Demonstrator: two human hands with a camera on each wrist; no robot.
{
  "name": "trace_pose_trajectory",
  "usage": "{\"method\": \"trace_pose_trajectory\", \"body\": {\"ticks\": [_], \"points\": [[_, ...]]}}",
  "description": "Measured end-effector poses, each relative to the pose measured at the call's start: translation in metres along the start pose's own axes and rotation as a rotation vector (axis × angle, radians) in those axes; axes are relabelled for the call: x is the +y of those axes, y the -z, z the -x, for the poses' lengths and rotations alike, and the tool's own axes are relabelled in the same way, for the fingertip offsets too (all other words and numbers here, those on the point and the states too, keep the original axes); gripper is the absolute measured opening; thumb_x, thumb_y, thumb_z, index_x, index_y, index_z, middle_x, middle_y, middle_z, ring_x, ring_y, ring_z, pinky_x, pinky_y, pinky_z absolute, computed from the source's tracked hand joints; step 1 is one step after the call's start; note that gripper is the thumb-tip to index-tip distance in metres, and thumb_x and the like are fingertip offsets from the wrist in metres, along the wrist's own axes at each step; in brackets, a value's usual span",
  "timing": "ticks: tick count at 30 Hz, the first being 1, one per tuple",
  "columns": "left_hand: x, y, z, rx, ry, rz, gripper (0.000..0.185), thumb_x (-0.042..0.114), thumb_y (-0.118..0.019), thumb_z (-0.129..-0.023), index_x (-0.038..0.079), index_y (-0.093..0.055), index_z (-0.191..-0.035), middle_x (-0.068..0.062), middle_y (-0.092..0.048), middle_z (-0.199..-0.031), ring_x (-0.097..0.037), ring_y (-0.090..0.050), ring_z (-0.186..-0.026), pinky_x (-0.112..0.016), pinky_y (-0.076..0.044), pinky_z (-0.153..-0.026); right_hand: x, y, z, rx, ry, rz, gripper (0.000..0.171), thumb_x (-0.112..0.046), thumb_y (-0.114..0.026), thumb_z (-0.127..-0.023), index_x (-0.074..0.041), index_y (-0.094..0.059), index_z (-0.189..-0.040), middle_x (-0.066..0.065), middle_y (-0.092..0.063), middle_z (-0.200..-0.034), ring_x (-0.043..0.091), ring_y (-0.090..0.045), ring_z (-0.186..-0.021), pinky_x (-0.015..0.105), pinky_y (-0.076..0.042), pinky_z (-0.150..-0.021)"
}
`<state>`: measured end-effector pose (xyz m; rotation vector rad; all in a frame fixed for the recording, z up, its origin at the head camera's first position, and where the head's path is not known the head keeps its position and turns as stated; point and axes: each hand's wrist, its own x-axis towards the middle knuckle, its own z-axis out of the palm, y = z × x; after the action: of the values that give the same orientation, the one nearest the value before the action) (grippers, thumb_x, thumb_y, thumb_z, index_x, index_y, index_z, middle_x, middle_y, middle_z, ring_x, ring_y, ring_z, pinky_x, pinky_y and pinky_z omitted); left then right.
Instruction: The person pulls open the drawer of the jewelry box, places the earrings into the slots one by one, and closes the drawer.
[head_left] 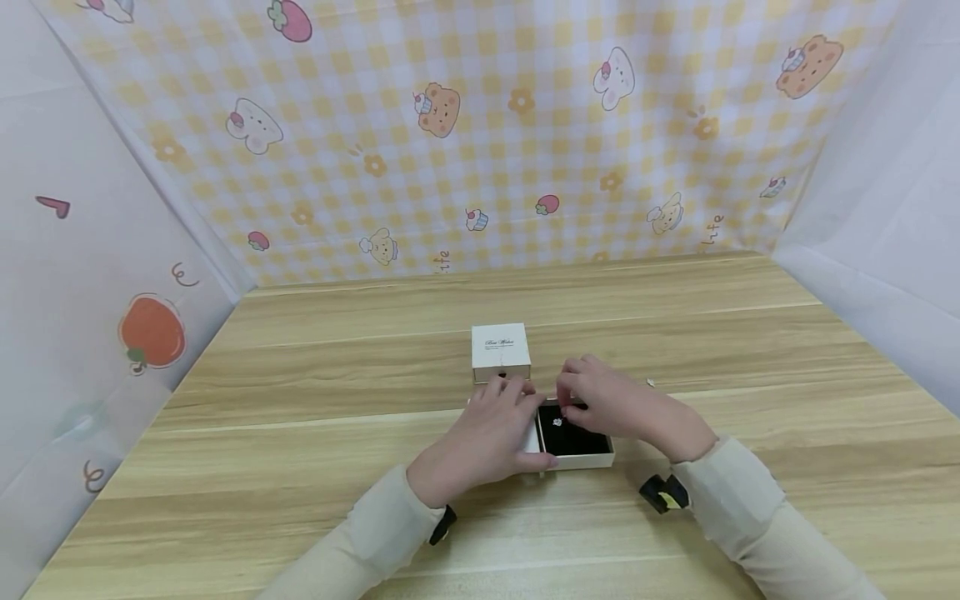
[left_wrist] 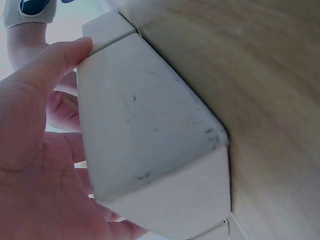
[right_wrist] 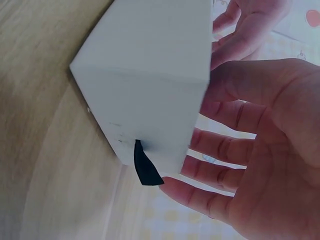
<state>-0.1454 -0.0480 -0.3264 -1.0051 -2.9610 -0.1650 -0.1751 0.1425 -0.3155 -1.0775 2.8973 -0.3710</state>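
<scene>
A white jewelry box point(head_left: 576, 462) lies pulled out like a drawer, showing a black insert point(head_left: 585, 442). A small silvery piece of jewelry point(head_left: 557, 422) sits on the insert. My left hand point(head_left: 487, 429) grips the box's white sleeve point(left_wrist: 150, 120), thumb along the near edge, fingers over the far side. Over the insert, the thumb and forefinger of my right hand point(head_left: 607, 400) come together right beside the silvery piece; whether they pinch it I cannot tell. In the right wrist view a black ribbon tab point(right_wrist: 145, 165) sticks out of the drawer's end, near the fingers.
Just behind the hands stands a second white box point(head_left: 500, 348) with dark lettering on its lid. A tiny pale bit point(head_left: 650, 382) lies on the wooden table point(head_left: 300, 500) to the right. A checked cloth point(head_left: 480, 150) hangs at the back.
</scene>
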Motion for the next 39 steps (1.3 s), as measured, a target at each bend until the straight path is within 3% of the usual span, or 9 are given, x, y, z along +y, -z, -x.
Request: {"method": "trace_pose_trajectory", "body": {"ticks": [10,26,32,39], "points": [[0.000,-0.001,0.000,-0.003,0.003,-0.003,0.073,0.061,-0.062,-0.078,0.012,-0.051,-0.131,-0.003,-0.048,-0.128,-0.024,-0.044,-0.115,-0.041,-0.037,-0.100,0.005,0.005,0.000,-0.002,-0.035,-0.033,0.007,-0.009,-0.063,-0.084,-0.014,-0.061,-0.080,0.002,-0.058,-0.093,0.018,-0.048,-0.085,0.033,-0.044,-0.074],[0.000,0.000,0.000,-0.006,0.006,0.016,0.074,0.060,-0.063,-0.077,0.012,-0.052,-0.131,-0.003,-0.048,-0.129,-0.025,-0.043,-0.114,-0.041,-0.038,-0.098,0.025,0.028,0.013,0.147,-0.107,-0.045,0.005,-0.007,-0.065,-0.084,-0.008,-0.062,-0.088,0.010,-0.061,-0.098,0.031,-0.058,-0.096,0.045,-0.049,-0.079],[0.000,0.000,0.000,-0.007,0.008,0.021,0.074,0.060,-0.063,-0.077,0.012,-0.051,-0.132,-0.003,-0.048,-0.130,-0.025,-0.043,-0.115,-0.041,-0.037,-0.098,0.035,0.031,0.014,0.147,-0.168,-0.027,0.008,-0.005,-0.064,-0.084,-0.003,-0.064,-0.091,0.013,-0.062,-0.099,0.035,-0.057,-0.101,0.048,-0.047,-0.084],[0.000,0.000,0.001,-0.001,0.005,0.018,0.071,0.059,-0.063,-0.077,0.012,-0.052,-0.130,-0.003,-0.048,-0.129,-0.025,-0.044,-0.115,-0.041,-0.038,-0.098,0.048,0.033,0.020,0.121,-0.249,0.011,0.007,-0.006,-0.064,-0.083,-0.002,-0.063,-0.089,0.014,-0.061,-0.095,0.032,-0.058,-0.093,0.045,-0.047,-0.078]]}}
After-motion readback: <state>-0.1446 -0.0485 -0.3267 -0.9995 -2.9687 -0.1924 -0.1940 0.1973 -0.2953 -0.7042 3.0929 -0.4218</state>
